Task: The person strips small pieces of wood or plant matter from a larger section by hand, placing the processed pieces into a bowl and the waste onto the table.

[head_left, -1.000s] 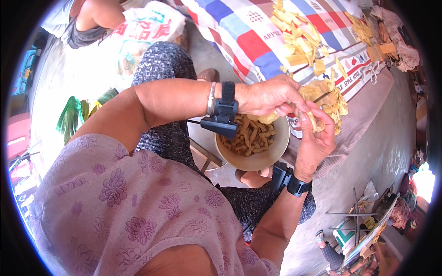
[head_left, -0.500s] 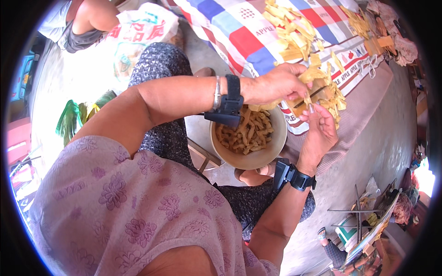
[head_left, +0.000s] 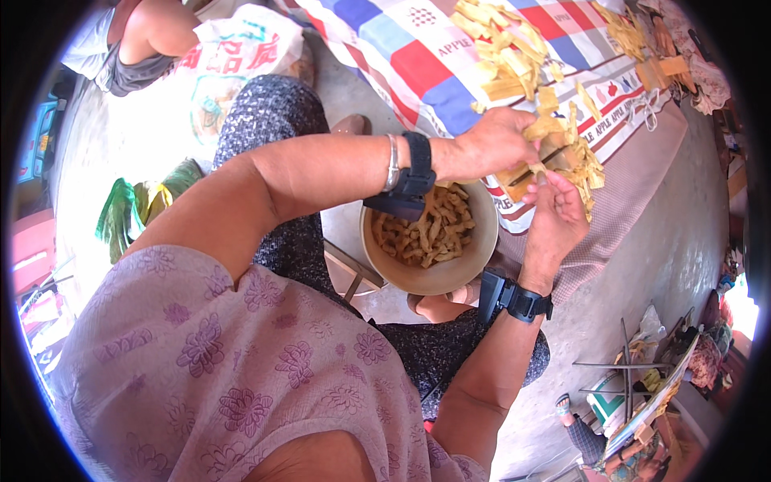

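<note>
My left hand [head_left: 494,146] reaches across from the left with its fingers pinched at a small pale yellow strip [head_left: 537,169], which looks like tofu skin. From below, my right hand [head_left: 558,215] pinches the same strip between thumb and finger, so the two sets of fingertips nearly meet. Just beneath them is a bowl [head_left: 374,255] holding many tan, knotted-looking strips [head_left: 430,233]. Beside the fingers, on the table edge, a brown board [head_left: 512,186] with a dark narrow bar shows among loose yellow strips [head_left: 590,173].
A checked cloth [head_left: 426,64] covers the table, with a heap of yellow strips [head_left: 514,60] on it. A printed white bag [head_left: 233,60] stands by my left knee. Another person's leg [head_left: 161,32] is at far left. A green-and-white bucket [head_left: 608,402] stands lower right.
Both hands' fingertips have drawn closer together around the strip, and less of it shows between them. My right hand has risen slightly; the view has shifted a little.
</note>
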The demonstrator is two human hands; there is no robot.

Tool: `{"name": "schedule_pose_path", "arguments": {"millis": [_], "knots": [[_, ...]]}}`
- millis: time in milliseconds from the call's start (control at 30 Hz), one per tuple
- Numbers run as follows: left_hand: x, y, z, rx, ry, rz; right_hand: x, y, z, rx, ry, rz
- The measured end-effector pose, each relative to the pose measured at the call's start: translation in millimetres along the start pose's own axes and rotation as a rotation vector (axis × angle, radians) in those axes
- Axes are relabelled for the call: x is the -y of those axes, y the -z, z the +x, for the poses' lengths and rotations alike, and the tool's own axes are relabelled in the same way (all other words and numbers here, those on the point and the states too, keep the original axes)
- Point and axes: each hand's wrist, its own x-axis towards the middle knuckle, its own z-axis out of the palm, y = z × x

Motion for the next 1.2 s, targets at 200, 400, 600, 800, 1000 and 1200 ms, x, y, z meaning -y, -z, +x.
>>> {"name": "schedule_pose_path", "arguments": {"millis": [200,400,600,800,1000,1200], "knots": [[1,1,-6,-0.059,-0.085,0.276,-4,4,1,0.010,-0.164,-0.124],[-34,8,-44,0.174,-0.129,0.390,10,35,10,-0.207,0.240,-0.464],[-32,21,-66,0.250,-0.187,0.472,17,49,23,-0.301,0.790,-1.064],[-28,24,-60,0.182,0.072,0.159,36,-10,-30,-0.097,0.485,-0.547],[-29,24,-64,0.414,0.203,-0.226,28,-27,-43,-0.079,0.472,-0.717],[-28,26,-66,0.571,0.156,-0.184,31,-22,-47,0.032,0.431,-0.592]]}}
